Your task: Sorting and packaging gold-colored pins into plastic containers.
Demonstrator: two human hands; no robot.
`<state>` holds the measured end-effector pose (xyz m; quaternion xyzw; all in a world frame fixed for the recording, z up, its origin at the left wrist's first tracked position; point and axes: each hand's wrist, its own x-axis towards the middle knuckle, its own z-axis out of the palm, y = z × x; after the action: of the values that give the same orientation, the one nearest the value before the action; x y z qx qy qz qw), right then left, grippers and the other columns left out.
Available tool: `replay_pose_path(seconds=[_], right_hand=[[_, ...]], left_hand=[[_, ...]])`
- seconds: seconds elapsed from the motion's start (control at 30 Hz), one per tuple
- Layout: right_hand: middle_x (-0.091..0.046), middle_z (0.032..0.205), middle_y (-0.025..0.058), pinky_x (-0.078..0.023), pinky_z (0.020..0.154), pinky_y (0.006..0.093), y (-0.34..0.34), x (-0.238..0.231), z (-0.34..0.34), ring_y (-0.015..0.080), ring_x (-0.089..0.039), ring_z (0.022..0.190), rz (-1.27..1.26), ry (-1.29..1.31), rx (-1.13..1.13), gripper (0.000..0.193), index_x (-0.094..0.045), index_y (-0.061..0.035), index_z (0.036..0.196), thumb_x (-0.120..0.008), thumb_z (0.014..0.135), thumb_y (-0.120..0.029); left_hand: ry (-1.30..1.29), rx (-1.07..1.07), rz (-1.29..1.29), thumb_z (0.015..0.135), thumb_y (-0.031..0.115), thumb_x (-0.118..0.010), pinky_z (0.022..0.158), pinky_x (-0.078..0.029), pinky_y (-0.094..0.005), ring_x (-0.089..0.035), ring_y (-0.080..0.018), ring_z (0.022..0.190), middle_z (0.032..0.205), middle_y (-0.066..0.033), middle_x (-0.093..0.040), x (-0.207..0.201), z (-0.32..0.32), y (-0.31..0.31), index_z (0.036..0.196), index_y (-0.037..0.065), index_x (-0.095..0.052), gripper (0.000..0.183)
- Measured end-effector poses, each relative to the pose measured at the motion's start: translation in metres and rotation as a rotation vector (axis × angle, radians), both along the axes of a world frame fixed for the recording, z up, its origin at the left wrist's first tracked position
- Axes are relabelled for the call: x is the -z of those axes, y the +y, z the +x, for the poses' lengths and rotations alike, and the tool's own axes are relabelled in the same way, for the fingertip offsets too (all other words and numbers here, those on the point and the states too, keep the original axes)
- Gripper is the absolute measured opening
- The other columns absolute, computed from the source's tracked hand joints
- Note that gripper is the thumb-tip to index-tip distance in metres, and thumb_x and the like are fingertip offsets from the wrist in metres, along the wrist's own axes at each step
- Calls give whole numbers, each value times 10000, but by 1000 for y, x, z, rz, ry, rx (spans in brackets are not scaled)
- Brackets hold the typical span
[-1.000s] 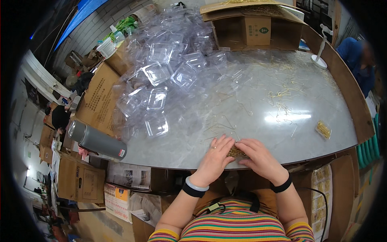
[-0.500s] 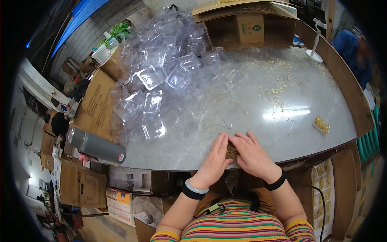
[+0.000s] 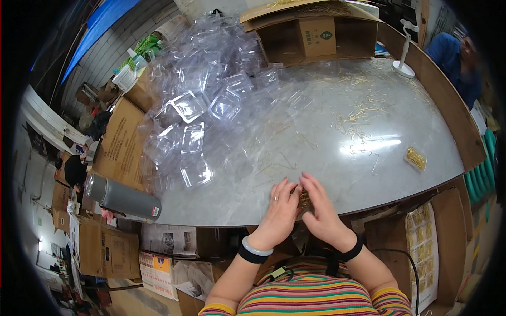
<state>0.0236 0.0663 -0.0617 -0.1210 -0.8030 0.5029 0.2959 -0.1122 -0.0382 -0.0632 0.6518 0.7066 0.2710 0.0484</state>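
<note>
We are cupping both our left hand and right hand together around one small bundle of golden straw pieces at the desk's 6 o'clock edge, while the heap of clear plastic boxes at 10 o'clock is looking mostly unfilled.

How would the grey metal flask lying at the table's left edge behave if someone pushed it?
The grey flask lies on its side, so it would probably roll, perhaps off the table edge beside it. Its smooth metal body looks stiff, slippery and fairly heavy.

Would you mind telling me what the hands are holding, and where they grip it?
Both the left hand and right hand pinch a small bundle of golden straw-like strands between their fingertips, from either side.
</note>
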Motion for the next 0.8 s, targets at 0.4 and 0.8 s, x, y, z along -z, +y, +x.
replay_pose_path(seconds=[0.4,0.8], right_hand=[[-500,1395,197,-342,1164,479,24,-11,3,414,-448,1341,601,-226,-80,755,-387,18,1447,-761,833,-213],[-551,1286,158,-423,1122,426,15,-15,-1,341,-500,1319,718,-165,-95,493,-551,-20,1263,-743,838,-180]], left_hand=[[-299,22,54,842,14,-705,1181,-248,-564,-357,-425,1400,1482,-250,-384,1,-8,-7,1578,-25,-118,942],[-73,-72,-64,750,138,-824,1025,-449,-472,-481,-427,1266,1451,-194,-457,-28,-30,-29,1454,1,-425,821]])
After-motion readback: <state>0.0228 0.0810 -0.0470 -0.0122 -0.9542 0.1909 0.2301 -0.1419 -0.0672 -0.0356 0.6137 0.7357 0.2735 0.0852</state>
